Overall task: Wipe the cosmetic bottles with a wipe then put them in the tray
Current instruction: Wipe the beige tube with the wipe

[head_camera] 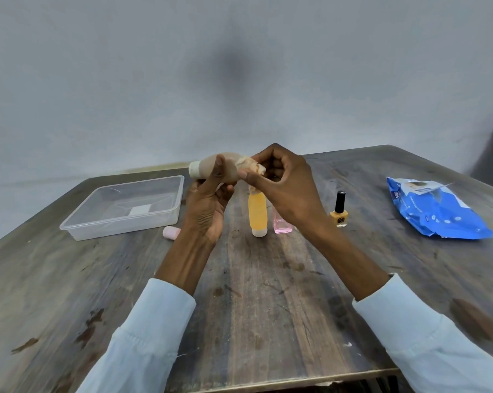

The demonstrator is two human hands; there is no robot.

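Observation:
My left hand (208, 205) holds a beige bottle (211, 166) with a white cap, lying sideways above the table, cap pointing left. My right hand (285, 182) pinches a crumpled wipe (251, 165) against the bottle's right end. Under my hands an orange bottle (258, 214) stands on its white cap, and a pink glass bottle (281, 224) stands right of it, partly hidden by my right wrist. A yellow nail polish (339, 212) with a black cap stands further right. A small pink bottle (171, 232) lies beside the clear plastic tray (78, 226), which holds no bottles.
A blue wipes pack (438, 212) lies at the right of the wooden table (268, 307). The tray sits at the left rear. A grey wall stands behind the table. The table's front edge runs close to my sleeves.

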